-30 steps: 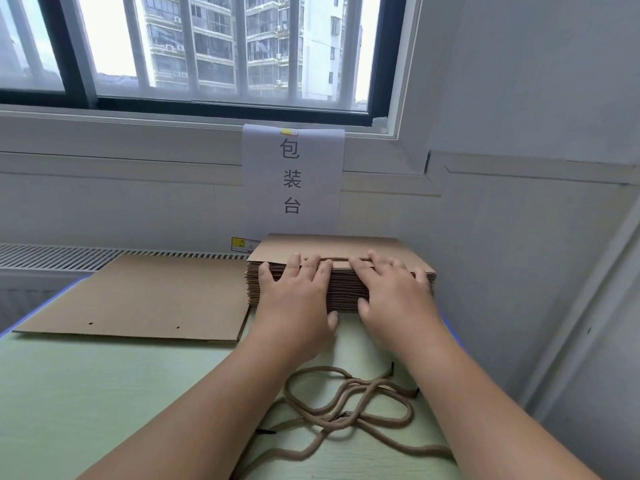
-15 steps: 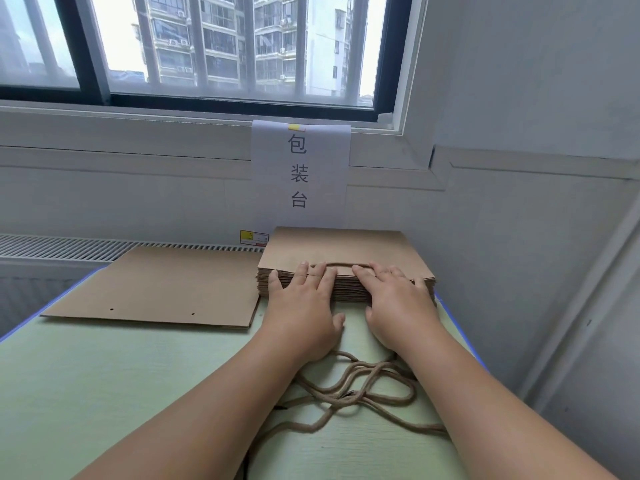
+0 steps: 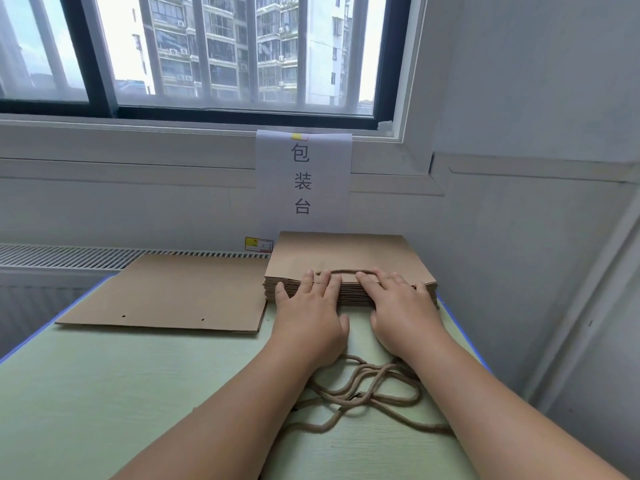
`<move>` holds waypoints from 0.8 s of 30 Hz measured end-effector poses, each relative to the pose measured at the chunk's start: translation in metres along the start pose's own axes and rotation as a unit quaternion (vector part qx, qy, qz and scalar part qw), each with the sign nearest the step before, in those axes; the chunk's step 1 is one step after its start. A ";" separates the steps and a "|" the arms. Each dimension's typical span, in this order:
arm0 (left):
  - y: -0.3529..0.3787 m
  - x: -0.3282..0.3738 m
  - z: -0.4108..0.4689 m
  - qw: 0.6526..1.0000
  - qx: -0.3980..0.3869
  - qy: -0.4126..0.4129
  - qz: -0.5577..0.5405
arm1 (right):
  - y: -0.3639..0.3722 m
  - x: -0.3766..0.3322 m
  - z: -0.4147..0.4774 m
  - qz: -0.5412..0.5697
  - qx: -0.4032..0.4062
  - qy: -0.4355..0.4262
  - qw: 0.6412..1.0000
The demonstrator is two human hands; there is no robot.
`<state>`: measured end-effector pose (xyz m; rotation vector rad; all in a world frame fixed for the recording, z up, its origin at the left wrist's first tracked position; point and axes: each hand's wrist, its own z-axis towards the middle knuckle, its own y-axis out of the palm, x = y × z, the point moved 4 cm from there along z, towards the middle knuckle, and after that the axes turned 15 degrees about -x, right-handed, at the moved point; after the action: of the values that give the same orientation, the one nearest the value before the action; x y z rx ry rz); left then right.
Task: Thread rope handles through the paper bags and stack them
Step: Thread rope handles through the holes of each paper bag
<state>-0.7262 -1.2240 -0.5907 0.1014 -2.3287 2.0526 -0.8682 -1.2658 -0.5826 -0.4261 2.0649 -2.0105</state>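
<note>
Barred window (image 3: 221, 53), white walls (image 3: 526, 81), green table (image 3: 104, 393)

I read the bag stack (image 3: 346, 254) as brown kraft paper, matt, with layered edges that look slightly rough. The flat bags (image 3: 173, 292) on the left are the same matt kraft. Rope handles (image 3: 367, 393): twisted tan fibre, coarse. Counter (image 3: 104, 393): pale green, smooth, faint grain print, low sheen. Wall sign (image 3: 303, 181): plain white paper.

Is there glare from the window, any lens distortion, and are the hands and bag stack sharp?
Head view: the window is bright, sky patches washed out, but no glare on the table; the wide lens bends lines near the frame edges; left hand, right hand and stack of paper bags are sharp, shadows soft.
</note>
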 end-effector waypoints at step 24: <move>-0.046 -0.042 -0.061 0.991 0.124 0.044 -0.038 | -0.066 -0.028 -0.038 0.135 0.062 -0.135 0.980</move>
<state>-0.6823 -1.1680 -0.5403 0.1011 -1.9798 2.2482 -0.8529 -1.2211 -0.5160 -0.3523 1.7229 -1.7979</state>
